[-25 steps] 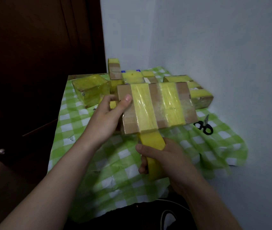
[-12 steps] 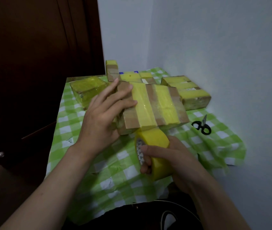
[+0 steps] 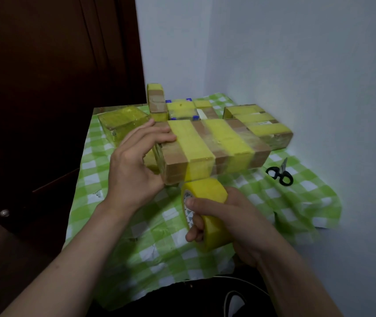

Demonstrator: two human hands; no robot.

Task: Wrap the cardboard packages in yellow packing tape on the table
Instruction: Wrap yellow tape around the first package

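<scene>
Clasped by the left hand [image 3: 134,170], the cardboard package [image 3: 207,147] has tipped flat; the right hand [image 3: 235,225], gripping the tape roll [image 3: 205,209], carries the band underneath.

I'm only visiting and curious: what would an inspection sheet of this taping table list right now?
Surface: green checked cloth over the table.
Job's things: held package, two yellow bands; tape roll joined to it by a strip; other taped packages behind.
Clutter: black scissors on the cloth, right.
Hands: left hand grips the package's end; right hand grips the roll.
Cables: nothing seen.
Surroundings: dark door left; pale walls behind, right.
</scene>
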